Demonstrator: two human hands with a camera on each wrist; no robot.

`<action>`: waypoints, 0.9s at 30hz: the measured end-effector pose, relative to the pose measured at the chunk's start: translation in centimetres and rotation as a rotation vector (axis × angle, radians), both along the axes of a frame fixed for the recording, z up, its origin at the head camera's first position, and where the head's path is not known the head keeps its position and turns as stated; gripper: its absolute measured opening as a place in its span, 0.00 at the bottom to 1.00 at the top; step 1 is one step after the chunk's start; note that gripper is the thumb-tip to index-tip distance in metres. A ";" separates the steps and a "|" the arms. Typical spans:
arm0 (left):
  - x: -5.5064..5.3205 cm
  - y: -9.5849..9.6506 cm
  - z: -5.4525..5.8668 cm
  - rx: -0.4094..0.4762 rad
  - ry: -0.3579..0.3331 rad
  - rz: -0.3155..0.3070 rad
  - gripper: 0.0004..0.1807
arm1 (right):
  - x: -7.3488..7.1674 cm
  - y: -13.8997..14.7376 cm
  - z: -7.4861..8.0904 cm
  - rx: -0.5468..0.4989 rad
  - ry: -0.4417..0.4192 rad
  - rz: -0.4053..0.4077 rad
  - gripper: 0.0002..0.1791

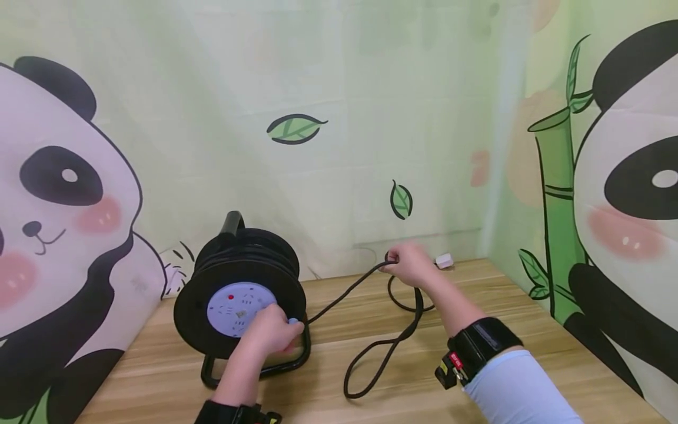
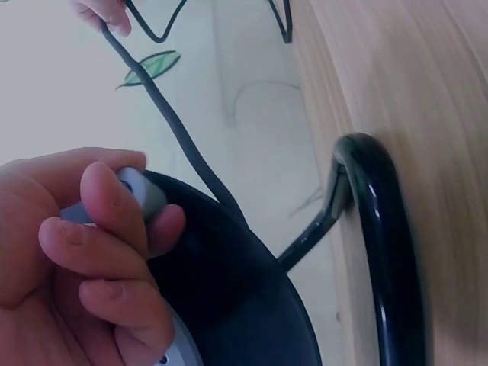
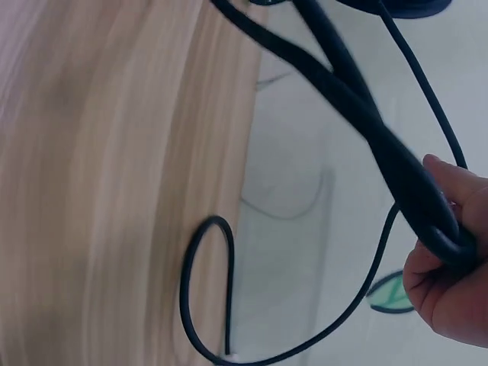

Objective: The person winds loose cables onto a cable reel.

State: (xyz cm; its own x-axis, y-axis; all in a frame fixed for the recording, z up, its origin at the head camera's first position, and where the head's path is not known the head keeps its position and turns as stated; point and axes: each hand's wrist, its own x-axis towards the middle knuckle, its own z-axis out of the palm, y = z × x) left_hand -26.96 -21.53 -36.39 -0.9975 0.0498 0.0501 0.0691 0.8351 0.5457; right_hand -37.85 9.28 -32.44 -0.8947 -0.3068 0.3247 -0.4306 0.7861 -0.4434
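A black cable reel (image 1: pixel 188 315) stands on its tubular frame (image 1: pixel 286 370), left of centre in the head view. Its front carries a pale blue socket panel (image 1: pixel 222 312) with a red button. My left hand (image 1: pixel 267 330) pinches the light blue-grey knob (image 2: pixel 149 194) near the disc's edge, partly covering the panel. From the reel, a black cable (image 1: pixel 341 297) runs up to the right. My right hand (image 1: pixel 412 265) grips this cable above the table, and a doubled length hangs from its fingers. In the right wrist view, the folded strands (image 3: pixel 366 122) lie twisted together.
Loose cable makes a loop (image 1: pixel 365 393) toward the front of the wooden table (image 1: pixel 159 388). A small white block (image 1: pixel 444 261) lies at the back right, by the panda-printed backdrop (image 1: pixel 339 176). The reel's carrying handle (image 1: pixel 232 225) sticks up at the top.
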 end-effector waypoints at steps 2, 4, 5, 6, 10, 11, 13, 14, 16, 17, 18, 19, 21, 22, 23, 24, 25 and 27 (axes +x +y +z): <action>-0.1 -0.3 -0.3 -0.005 -0.036 -0.008 0.20 | -0.1 -0.7 -0.4 -0.002 -0.017 0.003 0.19; -0.1 -0.7 -0.5 -0.019 -0.067 -0.019 0.20 | -0.1 -1.3 -0.7 -0.009 -0.034 0.007 0.19; 0.0 -0.9 -0.6 -0.028 -0.081 -0.027 0.20 | -0.1 -1.6 -0.9 -0.012 -0.037 0.011 0.19; 0.0 -1.1 -0.7 -0.037 -0.094 -0.036 0.20 | -0.1 -1.9 -1.1 -0.012 -0.037 0.013 0.19; 0.4 -1.7 -0.9 -0.079 -0.150 -0.071 0.20 | -0.1 -2.9 -1.9 -0.013 -0.051 0.025 0.20; 0.5 -1.9 -0.9 -0.084 -0.166 -0.078 0.20 | -0.1 -3.1 -2.1 -0.010 -0.053 0.027 0.21; 0.6 -2.2 -0.9 -0.094 -0.197 -0.082 0.22 | 0.0 -3.7 -2.4 -0.006 -0.070 0.029 0.22; 0.7 -2.4 -1.0 -0.096 -0.212 -0.081 0.22 | 0.0 -4.0 -2.6 0.000 -0.070 0.028 0.22; 0.8 -2.8 -1.0 -0.098 -0.245 -0.075 0.23 | 0.1 -4.5 -2.8 0.005 -0.075 0.033 0.23; 0.8 -3.0 -1.0 -0.100 -0.265 -0.071 0.23 | 0.2 -4.8 -2.9 0.008 -0.077 0.038 0.22; 0.8 -3.2 -1.0 -0.100 -0.281 -0.068 0.23 | 0.3 -5.1 -3.0 0.010 -0.080 0.044 0.22; 0.8 -3.4 -1.0 -0.101 -0.296 -0.064 0.22 | 0.4 -5.4 -3.1 0.009 -0.077 0.047 0.22; 0.8 -3.7 -1.1 -0.106 -0.320 -0.061 0.22 | 0.4 -5.8 -3.4 0.006 -0.078 0.053 0.22; 0.8 -3.9 -1.2 -0.109 -0.327 -0.062 0.21 | 0.5 -6.0 -3.5 0.003 -0.077 0.056 0.22; 0.8 -4.1 -1.2 -0.109 -0.331 -0.062 0.21 | 0.5 -6.2 -3.6 0.008 -0.072 0.056 0.22; 0.9 -4.2 -1.3 -0.108 -0.336 -0.061 0.21 | 0.4 -6.4 -3.7 0.016 -0.068 0.054 0.22; 0.8 -4.4 -1.3 -0.105 -0.341 -0.059 0.21 | 0.5 -6.6 -3.8 0.022 -0.066 0.052 0.21; 0.9 -4.6 -1.4 -0.099 -0.347 -0.059 0.20 | 0.5 -6.8 -4.0 0.036 -0.071 0.043 0.20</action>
